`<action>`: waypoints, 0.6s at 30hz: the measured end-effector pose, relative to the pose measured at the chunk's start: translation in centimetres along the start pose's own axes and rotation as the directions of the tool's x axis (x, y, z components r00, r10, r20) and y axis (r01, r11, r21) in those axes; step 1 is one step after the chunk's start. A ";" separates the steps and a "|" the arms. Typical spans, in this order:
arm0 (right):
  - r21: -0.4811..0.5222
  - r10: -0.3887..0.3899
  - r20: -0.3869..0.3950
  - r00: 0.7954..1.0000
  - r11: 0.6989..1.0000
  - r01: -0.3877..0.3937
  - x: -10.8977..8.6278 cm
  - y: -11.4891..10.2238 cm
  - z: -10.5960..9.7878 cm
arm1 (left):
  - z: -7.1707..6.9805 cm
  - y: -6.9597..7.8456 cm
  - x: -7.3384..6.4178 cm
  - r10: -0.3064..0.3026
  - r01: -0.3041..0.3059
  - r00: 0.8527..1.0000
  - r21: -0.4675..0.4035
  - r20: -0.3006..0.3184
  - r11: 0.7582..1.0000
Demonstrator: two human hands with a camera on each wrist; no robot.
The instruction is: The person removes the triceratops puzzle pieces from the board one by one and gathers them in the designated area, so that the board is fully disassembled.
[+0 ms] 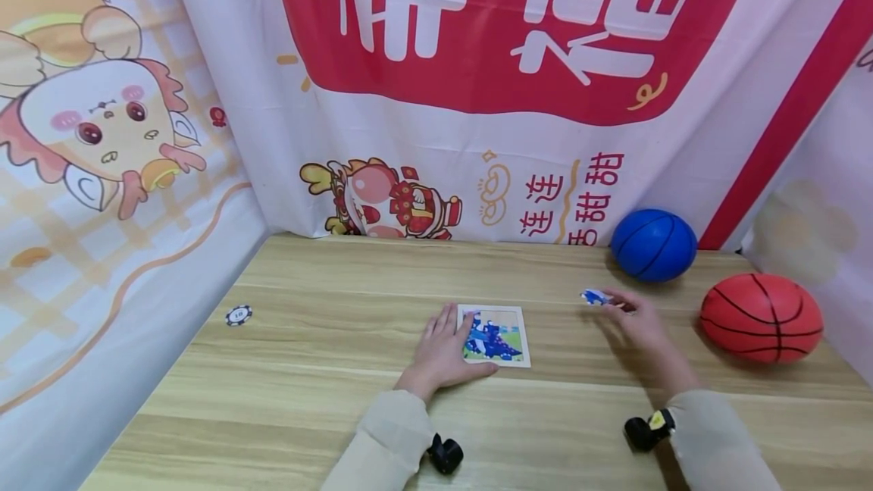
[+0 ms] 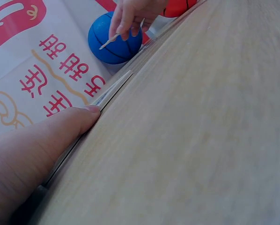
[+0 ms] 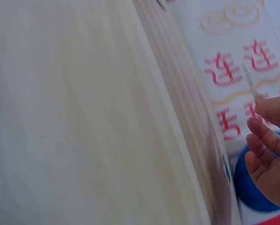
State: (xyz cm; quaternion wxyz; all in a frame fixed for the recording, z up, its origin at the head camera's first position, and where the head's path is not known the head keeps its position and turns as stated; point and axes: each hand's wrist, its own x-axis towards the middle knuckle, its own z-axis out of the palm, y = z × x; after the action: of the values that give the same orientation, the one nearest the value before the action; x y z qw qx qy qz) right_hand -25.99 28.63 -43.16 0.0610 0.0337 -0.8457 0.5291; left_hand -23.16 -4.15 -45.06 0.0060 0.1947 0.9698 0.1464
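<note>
A small square jigsaw puzzle in a pale frame (image 1: 525, 336) lies flat on the table, showing a blue dinosaur picture (image 1: 496, 339). My left hand (image 1: 439, 351) rests at its left side, fingers spread and thumb along the near edge. In the left wrist view, the thumb (image 2: 79, 119) touches the frame's edge (image 2: 116, 88). To the right, my right hand (image 1: 639, 323) is raised above the table and pinches a thin blue-and-white puzzle piece (image 1: 593, 297). The right wrist view shows that piece (image 3: 249, 79) edge-on between the fingertips of the hand (image 3: 273, 154).
A blue ball (image 1: 653, 245) sits at the back right, beyond my right hand. Nearer on the right is a red basketball (image 1: 761, 318). A round black-and-white chip (image 1: 239, 315) lies at the table's left. Printed cloth (image 1: 477, 135) hangs behind the wooden table (image 1: 327, 400).
</note>
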 end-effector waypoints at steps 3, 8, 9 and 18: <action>-0.047 0.011 -0.027 1.000 0.999 -0.012 0.1 0.7 -0.9 | 0.0 0.0 0.0 -0.001 0.001 1.000 0.001 0.000 1.000; -0.254 -0.127 -0.071 0.989 0.962 0.105 0.2 1.7 -1.5 | 0.1 -0.1 0.0 -0.004 0.004 1.000 0.002 0.002 1.000; -0.261 -0.139 -0.065 0.988 0.958 0.117 0.2 1.9 -1.5 | 0.1 -0.1 0.0 -0.004 0.004 1.000 0.003 0.001 1.000; -0.324 -0.195 -0.015 0.981 0.929 0.180 0.8 2.7 -0.9 | 0.0 0.0 0.0 -0.008 0.008 1.000 -0.010 -0.003 1.000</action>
State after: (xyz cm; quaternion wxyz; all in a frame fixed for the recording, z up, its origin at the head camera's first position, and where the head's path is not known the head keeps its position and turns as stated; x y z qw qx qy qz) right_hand -27.00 30.58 -45.08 0.1358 0.0916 -0.9117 0.3769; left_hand -23.10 -4.15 -45.05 0.0060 0.1905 0.9699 0.1517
